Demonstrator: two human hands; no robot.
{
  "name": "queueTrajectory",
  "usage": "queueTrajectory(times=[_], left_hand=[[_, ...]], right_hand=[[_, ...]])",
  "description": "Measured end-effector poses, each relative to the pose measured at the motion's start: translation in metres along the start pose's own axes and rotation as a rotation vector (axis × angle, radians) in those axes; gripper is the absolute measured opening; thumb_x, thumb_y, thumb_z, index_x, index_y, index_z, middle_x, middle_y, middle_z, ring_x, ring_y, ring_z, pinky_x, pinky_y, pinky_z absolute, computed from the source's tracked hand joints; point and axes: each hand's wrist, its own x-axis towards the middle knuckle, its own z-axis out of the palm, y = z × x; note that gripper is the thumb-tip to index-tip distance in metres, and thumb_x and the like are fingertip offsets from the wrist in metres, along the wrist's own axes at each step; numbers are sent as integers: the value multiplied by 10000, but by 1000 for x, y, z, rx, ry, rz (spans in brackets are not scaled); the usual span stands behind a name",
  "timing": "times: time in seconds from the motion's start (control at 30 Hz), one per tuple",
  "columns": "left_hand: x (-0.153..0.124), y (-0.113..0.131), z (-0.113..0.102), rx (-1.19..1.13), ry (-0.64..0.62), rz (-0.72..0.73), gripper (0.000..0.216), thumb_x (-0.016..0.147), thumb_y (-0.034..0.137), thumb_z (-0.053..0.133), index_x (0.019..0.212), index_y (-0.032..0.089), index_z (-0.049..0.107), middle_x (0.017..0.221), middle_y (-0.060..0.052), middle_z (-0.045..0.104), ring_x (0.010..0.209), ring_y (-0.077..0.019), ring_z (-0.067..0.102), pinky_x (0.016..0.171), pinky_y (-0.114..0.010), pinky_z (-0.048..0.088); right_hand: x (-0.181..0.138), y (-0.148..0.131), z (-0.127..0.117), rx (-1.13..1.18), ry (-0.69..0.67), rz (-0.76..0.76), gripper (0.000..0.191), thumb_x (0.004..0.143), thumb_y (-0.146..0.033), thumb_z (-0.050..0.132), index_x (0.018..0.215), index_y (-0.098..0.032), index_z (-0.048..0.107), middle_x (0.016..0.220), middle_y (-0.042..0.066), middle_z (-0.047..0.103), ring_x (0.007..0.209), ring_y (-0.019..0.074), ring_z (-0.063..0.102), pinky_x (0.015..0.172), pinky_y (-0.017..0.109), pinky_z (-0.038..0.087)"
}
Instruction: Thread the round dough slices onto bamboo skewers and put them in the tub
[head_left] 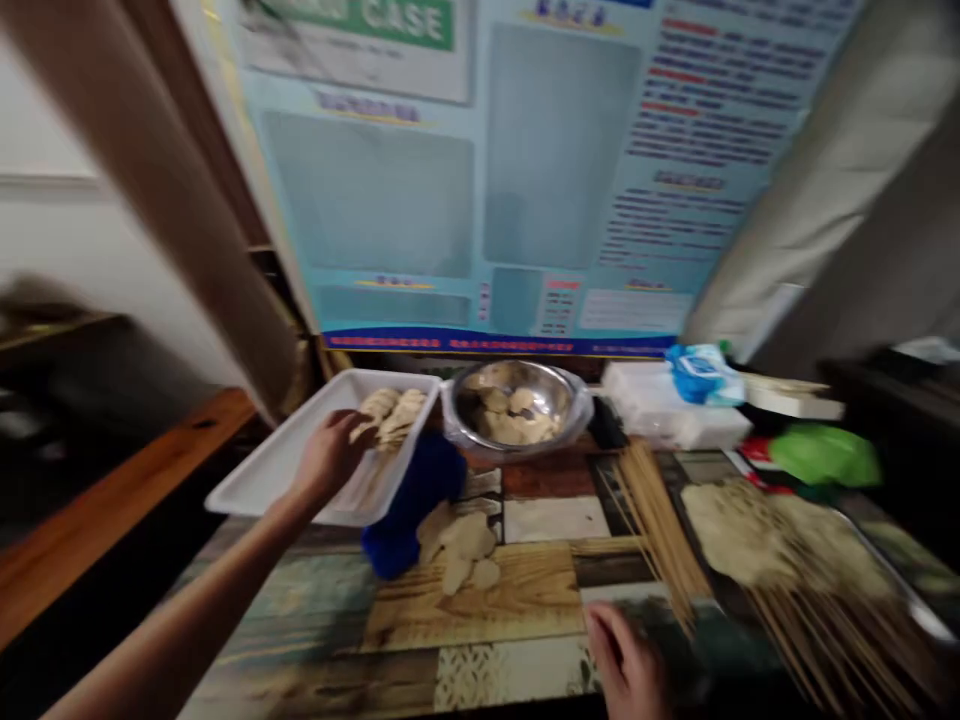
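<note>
My left hand (334, 455) reaches into a white plastic tray (262, 455). Its closed fingertips touch a pile of pale, flat, round food slices (401, 415) at the tray's right end; blur hides what they grip. Thin sticks seem to lie below that pile. Low in the view, my right hand (626, 660) hovers over the table's front part, fingers curled and nothing visible in them. Between the hands, several loose pale slices (469, 545) lie on the wood-patterned tabletop (525, 600). A bundle of bamboo skewers (660, 525) rests just beyond my right hand.
A steel bowl (454, 410) with more slices stands behind the loose ones. Blue material (409, 510) lies beside the tray. Skewered pale food (757, 535) is piled at right, near a green bag (825, 455), white packs (645, 405) and a blue packet (701, 375). A poster (555, 150) stands behind.
</note>
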Motion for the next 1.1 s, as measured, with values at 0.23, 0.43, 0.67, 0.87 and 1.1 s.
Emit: queueTrajectory(times=[0.23, 0.43, 0.67, 0.87, 1.1], left_hand=[[-94, 59, 33, -364, -297, 239, 324, 836, 463, 477, 791, 195, 655, 905, -61, 647, 723, -152, 615, 632, -229, 491], [-128, 63, 47, -356, -373, 139, 251, 864, 343, 461, 860, 168, 641, 819, -55, 606, 624, -119, 569, 582, -216, 451], [-140, 53, 63, -265, -326, 181, 143, 802, 181, 519, 839, 169, 657, 848, -66, 608, 735, -156, 583, 675, -257, 457], [-140, 69, 92, -279, -276, 348, 93, 725, 187, 614, 770, 195, 694, 853, -74, 607, 835, -199, 547, 796, -341, 443], [-125, 78, 82, -658, -298, -25, 176, 734, 323, 612, 658, 172, 661, 884, -87, 635, 861, -218, 565, 811, -340, 437]], right_hand=[[77, 29, -69, -485, -187, 204, 231, 894, -164, 458, 791, -169, 665, 838, 74, 718, 827, 187, 666, 740, 259, 470], [112, 30, -66, -688, -433, 328, 183, 912, -255, 543, 880, -110, 649, 876, 54, 689, 818, 150, 659, 751, 320, 513], [118, 23, -56, -726, -541, 387, 182, 893, -292, 579, 898, -119, 636, 890, 27, 677, 799, 136, 655, 734, 321, 525], [87, -1, -64, -565, -385, 186, 153, 805, -128, 491, 806, -166, 638, 709, 65, 705, 692, 188, 678, 589, 247, 434], [-1, -34, -21, -192, -247, -105, 245, 886, -187, 362, 931, -196, 603, 724, 13, 729, 657, 141, 706, 602, 192, 518]])
